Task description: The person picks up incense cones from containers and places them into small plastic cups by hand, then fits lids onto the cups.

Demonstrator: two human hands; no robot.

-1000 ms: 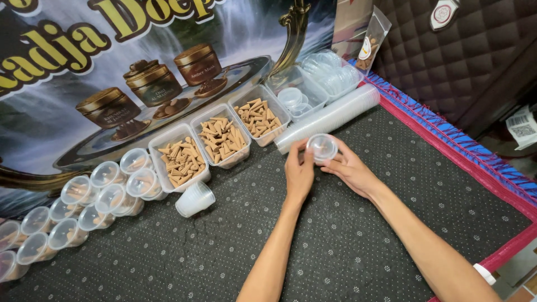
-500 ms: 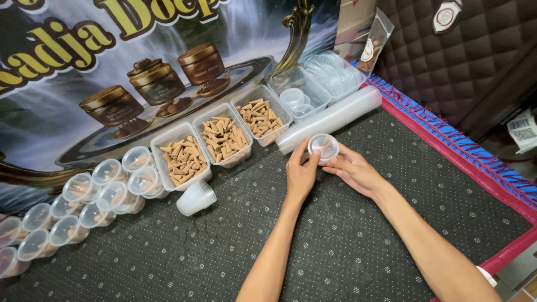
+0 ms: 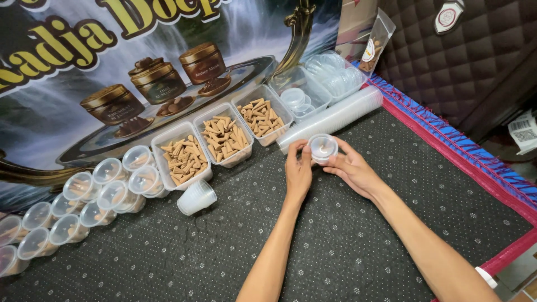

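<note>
Both my hands hold one small clear plastic cup [image 3: 323, 147] just above the dark dotted mat [image 3: 347, 246]. My left hand [image 3: 298, 170] grips its left side with fingertips on the rim. My right hand [image 3: 351, 170] cradles it from the right and below. Something small and tan shows inside the cup. Right behind the cup lies a long sleeve of stacked clear cups [image 3: 335, 116].
Three clear trays of tan incense cones [image 3: 224, 137] line the back, along with a tray of clear lids [image 3: 302, 98]. Several lidded small cups [image 3: 95, 193] cluster at the left. A short stack of cups [image 3: 196, 197] lies on its side. A red-blue border [image 3: 464, 151] edges the mat at right.
The cup and both hands have stayed in nearly the same place; my fingers have shifted slightly around the cup's rim.
</note>
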